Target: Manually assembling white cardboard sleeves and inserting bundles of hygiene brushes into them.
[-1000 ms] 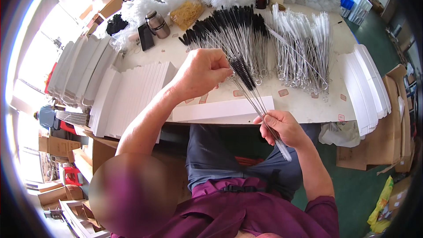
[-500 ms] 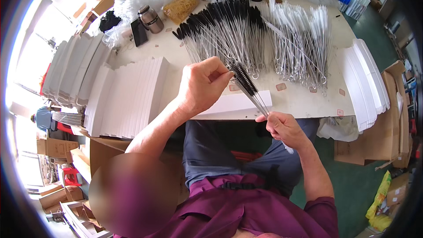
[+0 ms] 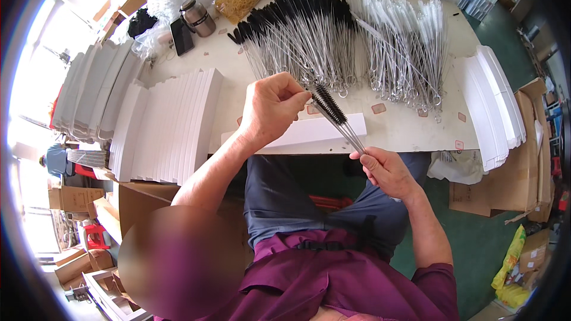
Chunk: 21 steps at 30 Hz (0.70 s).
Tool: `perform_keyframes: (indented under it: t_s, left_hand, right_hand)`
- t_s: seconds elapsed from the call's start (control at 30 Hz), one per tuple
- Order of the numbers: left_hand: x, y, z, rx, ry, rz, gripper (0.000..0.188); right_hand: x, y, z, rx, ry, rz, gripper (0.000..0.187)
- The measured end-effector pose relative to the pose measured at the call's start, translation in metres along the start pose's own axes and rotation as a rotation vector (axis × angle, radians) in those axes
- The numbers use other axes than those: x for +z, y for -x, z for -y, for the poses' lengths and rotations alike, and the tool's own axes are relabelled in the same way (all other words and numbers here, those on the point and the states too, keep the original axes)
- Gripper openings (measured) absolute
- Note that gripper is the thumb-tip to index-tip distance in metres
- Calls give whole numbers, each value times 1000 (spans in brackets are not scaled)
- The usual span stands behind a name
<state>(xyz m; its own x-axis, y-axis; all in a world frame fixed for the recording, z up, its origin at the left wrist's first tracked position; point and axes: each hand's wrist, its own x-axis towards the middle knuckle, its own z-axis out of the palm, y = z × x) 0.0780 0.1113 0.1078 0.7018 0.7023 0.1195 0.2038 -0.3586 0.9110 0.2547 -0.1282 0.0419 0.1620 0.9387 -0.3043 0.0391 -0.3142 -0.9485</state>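
Note:
Above the table's near edge, my right hand [image 3: 385, 172] is closed around the wire stems of a small bunch of black-bristled cleaning brushes [image 3: 331, 107]. The bunch tilts up and to the left, bristles uppermost. At its bristle end, my left hand [image 3: 270, 109] has thumb and forefinger pinched together; what lies between those fingertips is too small to make out. Beneath the bunch, a long white box [image 3: 321, 132] lies along the table edge. Beyond my hands is a big pile of similar black brushes [image 3: 303, 32], with a pile of white-bristled brushes [image 3: 405, 53] to its right.
White boxes [image 3: 169, 125] stand in rows on the left, and more white boxes [image 3: 491, 107] lie at the right edge. A steel flask [image 3: 197, 18], a phone [image 3: 181, 37] and a bag of yellow rubber bands [image 3: 239, 2] sit at the back left. Cardboard boxes [image 3: 496, 193] stand beside the table.
The view has shifted slightly. My left fingertips are a little farther from the bristle tips, and the held brushes lie closer together. My right hand keeps its hold on the stems.

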Motion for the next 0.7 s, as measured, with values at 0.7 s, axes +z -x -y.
perform_keyframes:
  t_s: [0.7]
  left_hand:
    - [27,47,27,747,-589,133,27]
  right_hand:
    - [2,11,-15,-110,213,-236,36]
